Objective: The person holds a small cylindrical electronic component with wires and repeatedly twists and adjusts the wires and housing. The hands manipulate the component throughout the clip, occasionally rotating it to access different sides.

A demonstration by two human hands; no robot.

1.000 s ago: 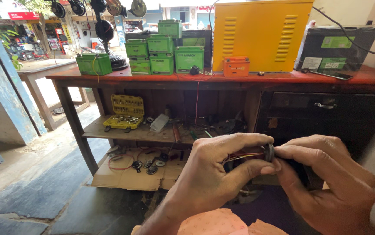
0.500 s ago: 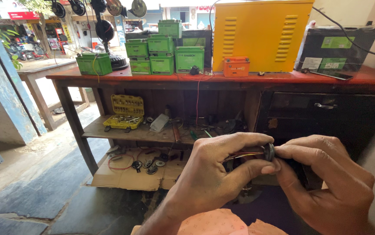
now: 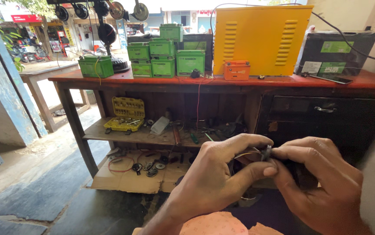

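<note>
Closely: small black connector (image 3: 266,153), thin wires (image 3: 247,153)

Open floor (image 3: 43,191) lies left of the hands; the bench (image 3: 283,82) front, its cluttered shelf (image 3: 139,135) and black cabinet (image 3: 326,117) block ahead.

Small dark part (image 3: 266,153) mostly buried between fingertips of both hands, shape unclear. Right hand (image 3: 322,182) cut off at bottom edge. Shelf (image 3: 122,135) clutter too small to identify.
</note>
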